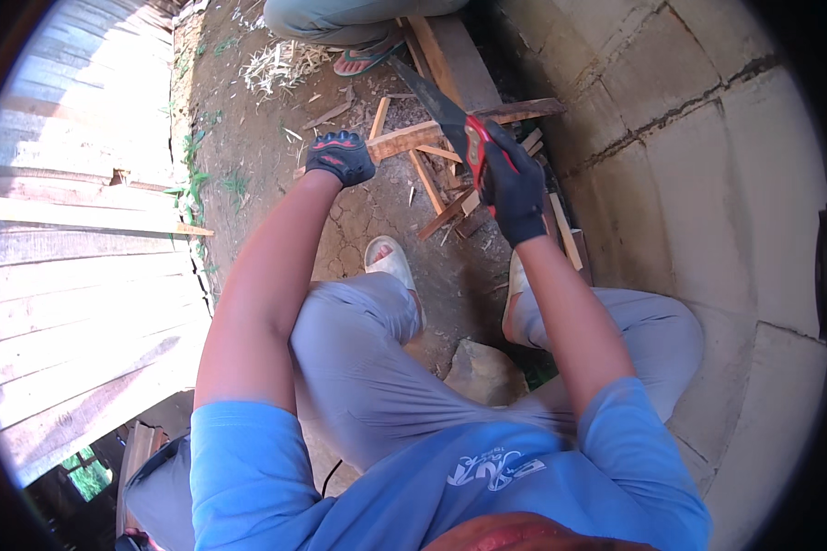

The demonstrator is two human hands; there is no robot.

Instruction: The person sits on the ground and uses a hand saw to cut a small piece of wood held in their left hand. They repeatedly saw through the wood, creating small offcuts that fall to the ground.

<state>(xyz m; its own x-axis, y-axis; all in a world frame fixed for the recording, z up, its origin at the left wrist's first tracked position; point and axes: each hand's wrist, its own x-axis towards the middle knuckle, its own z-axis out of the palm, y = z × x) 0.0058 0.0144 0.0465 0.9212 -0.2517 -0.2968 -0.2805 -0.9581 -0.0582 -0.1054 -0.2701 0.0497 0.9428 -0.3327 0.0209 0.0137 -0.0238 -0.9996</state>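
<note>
My left hand [342, 158], in a black and red glove, is closed around a rough wooden stick [404, 140] near its left end. The stick runs rightward from the fist over a dark wooden block. My right hand [513, 179], gloved alike, grips the red and black handle of a handsaw [435, 103]. Its dark blade points up and to the left, across the line of the stick. Whether the teeth touch the wood I cannot tell.
Offcuts [423, 179] and sawdust lie below the stick. A thick plank [464, 60] stands beyond it, beside another person's sandalled foot [363, 60]. Wood shavings [280, 66] are piled at far left. A block wall [671, 174] rises at right, plank siding [83, 275] at left.
</note>
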